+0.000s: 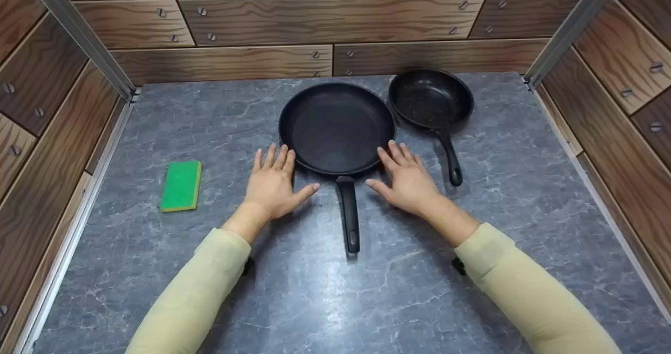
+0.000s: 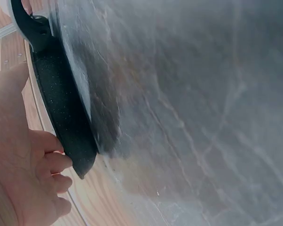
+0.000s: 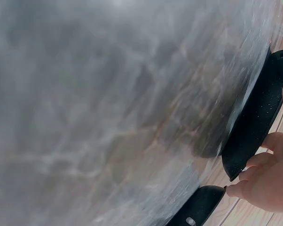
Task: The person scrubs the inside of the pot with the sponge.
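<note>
A large black frying pan [image 1: 335, 128] lies on the grey marbled tabletop, its handle [image 1: 349, 215] pointing toward me. My left hand [image 1: 272, 189] has its fingers spread, fingertips right at the pan's lower left rim. On the other side my right hand [image 1: 411, 183] is likewise spread, with fingertips at the lower right rim. In the left wrist view the pan's side wall [image 2: 61, 99] stands beside the left fingers [image 2: 57, 162]. The right wrist view has the right fingers [image 3: 261, 160] along the opposite wall [image 3: 254, 117]. Neither hand curls round anything.
A smaller black frying pan [image 1: 431, 99] sits close to the large one at the back right, handle angled forward. Off to the left lies a green and yellow sponge [image 1: 181, 186]. Wood-patterned walls [image 1: 330, 21] enclose the table at the back and sides.
</note>
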Demonstrator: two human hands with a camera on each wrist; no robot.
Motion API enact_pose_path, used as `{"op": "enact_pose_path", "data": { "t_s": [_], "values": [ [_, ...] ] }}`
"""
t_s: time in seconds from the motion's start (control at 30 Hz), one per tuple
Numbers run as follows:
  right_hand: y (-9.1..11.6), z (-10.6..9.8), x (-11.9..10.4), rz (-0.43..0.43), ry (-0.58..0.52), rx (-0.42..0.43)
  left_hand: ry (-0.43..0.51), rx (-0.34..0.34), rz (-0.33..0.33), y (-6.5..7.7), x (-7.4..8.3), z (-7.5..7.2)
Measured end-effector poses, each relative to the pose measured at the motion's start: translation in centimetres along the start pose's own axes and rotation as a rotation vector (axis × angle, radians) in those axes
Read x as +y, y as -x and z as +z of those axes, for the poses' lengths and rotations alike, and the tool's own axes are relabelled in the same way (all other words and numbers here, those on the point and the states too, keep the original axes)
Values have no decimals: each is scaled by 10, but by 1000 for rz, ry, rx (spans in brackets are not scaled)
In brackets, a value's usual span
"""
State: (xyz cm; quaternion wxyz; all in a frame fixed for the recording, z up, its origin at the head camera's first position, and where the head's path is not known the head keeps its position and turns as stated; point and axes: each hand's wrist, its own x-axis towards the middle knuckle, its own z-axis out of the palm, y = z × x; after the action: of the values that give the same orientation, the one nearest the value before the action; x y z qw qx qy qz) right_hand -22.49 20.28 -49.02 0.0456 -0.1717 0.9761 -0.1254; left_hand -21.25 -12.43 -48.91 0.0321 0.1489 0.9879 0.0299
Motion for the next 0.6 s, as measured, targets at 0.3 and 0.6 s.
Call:
{"op": "enact_pose_path", "data": {
  "t_s": [0.3, 0.6],
  "values": [
    [13, 3, -3, 6, 4, 4, 11, 19, 12, 13, 4, 0],
    [26, 5, -5, 8, 5, -2, -13, 23, 22, 26, 11, 0]
  ]
}}
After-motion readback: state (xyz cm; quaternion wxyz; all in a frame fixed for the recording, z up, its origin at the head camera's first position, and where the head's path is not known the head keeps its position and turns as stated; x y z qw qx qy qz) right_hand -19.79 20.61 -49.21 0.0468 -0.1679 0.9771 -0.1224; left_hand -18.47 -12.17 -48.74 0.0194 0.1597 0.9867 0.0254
